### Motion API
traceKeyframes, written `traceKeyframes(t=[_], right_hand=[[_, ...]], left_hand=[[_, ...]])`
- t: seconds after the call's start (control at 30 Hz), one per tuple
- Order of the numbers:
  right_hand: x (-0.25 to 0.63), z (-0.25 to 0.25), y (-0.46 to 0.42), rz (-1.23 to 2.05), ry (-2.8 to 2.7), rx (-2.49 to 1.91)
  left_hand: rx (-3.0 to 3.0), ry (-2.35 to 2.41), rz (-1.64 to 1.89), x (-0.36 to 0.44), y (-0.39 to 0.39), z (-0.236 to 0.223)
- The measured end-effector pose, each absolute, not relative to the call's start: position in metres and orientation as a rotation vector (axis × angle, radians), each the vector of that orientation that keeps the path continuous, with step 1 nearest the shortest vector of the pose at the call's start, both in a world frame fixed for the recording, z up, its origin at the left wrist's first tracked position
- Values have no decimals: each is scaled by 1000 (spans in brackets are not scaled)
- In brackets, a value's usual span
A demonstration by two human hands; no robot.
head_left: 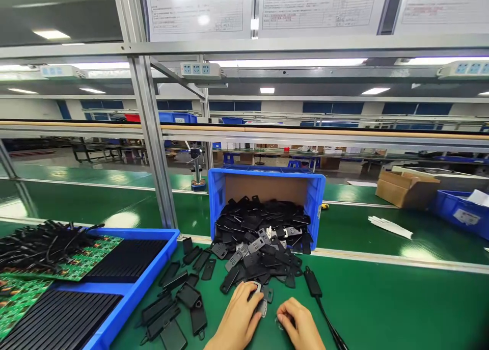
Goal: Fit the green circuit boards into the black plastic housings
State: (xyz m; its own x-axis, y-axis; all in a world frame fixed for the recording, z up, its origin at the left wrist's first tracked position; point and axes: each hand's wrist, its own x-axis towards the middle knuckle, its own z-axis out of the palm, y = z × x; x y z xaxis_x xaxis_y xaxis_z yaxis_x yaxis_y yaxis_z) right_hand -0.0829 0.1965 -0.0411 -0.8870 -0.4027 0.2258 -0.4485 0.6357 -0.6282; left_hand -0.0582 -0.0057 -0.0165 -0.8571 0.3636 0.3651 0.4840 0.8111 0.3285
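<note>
My left hand [237, 315] is closed around a small grey flat plate [262, 307] with a cut-out, in front of the pile. Beside it on the right, my right hand [300, 323] has thumb and fingers pinched together. A small clear bit [279, 324] shows at those fingertips, too small to name. Ahead of both hands, black and grey flat plastic pieces [263, 245] spill from a blue bin [320, 207] tipped on its side. To the right lies a black case with a cable [313, 283]. Several loose black cases [162, 309] lie left of my left hand.
At the left, a blue tray [132, 294] holds green circuit boards [101, 253] with black cables. A metal post [151, 136] rises behind the tray. Further back on the green bench are a white glove [389, 226], a cardboard box [405, 188] and another blue bin [462, 215].
</note>
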Motion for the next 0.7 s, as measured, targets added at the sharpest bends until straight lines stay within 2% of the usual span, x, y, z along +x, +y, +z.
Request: traceKeyframes(t=[0.3,0.57,0.7], right_hand=[[-95,-47,202,1146,-2853,771],[-90,-37,201,917,-2849,643],[-110,-33,223,636,-2691,502]], left_hand=[[-609,-2731,-607,-58,-8,-15],[-608,-2716,-578,-60,-10,-20],[-681,-2775,-500,-62,-13,-24]])
